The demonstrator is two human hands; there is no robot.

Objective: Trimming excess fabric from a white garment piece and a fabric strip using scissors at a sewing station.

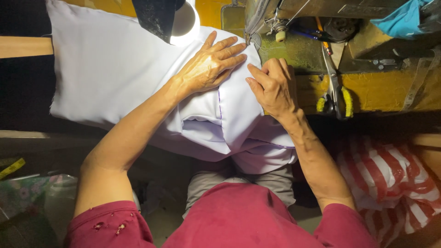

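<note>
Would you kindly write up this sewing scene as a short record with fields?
Left hand: flat, fingers spread, pressing the white cloth
Right hand: fingers curled on the cloth's fold beside the sewing machine
Cloth: draped from table to lap, purple stitch line down a seam
Scissors: yellow handles, lying on the machine bed
Striped bag: red and white, lower right
</note>
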